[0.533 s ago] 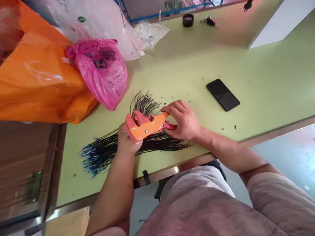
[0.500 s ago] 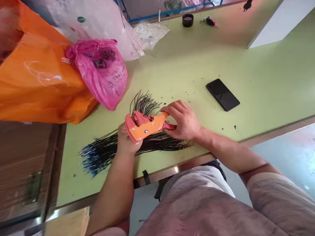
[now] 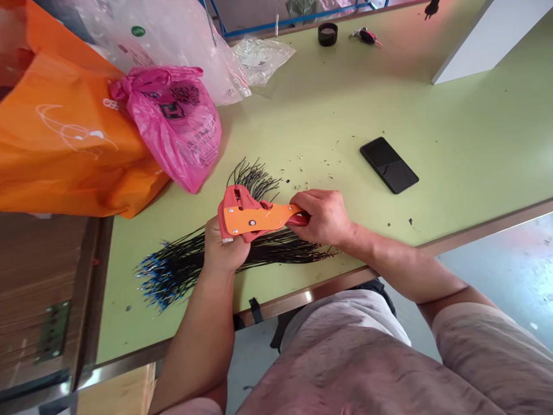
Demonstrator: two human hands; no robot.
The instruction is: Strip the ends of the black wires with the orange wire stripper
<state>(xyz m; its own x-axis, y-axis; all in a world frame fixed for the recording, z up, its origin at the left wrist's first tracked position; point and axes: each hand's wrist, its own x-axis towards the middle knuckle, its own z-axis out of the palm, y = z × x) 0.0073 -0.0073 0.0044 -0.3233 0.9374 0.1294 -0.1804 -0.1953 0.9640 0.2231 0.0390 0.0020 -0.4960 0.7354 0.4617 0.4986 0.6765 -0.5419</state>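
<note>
My right hand [image 3: 322, 216] is wrapped round the handles of an orange and red wire stripper [image 3: 263, 219], which are squeezed close together. The stripper's head points left and lies over my left hand [image 3: 224, 248]. That hand is closed, its fingers mostly hidden behind the tool. A tuft of thin black wires [image 3: 254, 176] fans out beyond the stripper and narrows toward my left hand, which seems to grip them. Beneath both hands a larger bundle of black wires [image 3: 276, 248] lies on the table, with blue ends at the left and bare copper-coloured tips at the right.
An orange bag [image 3: 82, 132], a knotted pink plastic bag [image 3: 181, 127] and clear plastic bags [image 3: 164, 40] fill the table's left back. A black phone [image 3: 389, 165] lies right of my hands. Small scraps [image 3: 326, 167], a black ring-shaped object [image 3: 327, 34] and keys [image 3: 366, 36] lie farther back.
My right hand has squeezed the stripper's handles closer together. The stripper's head has tilted, and its red jaw parts have shifted. My left hand stays nearly in place.
</note>
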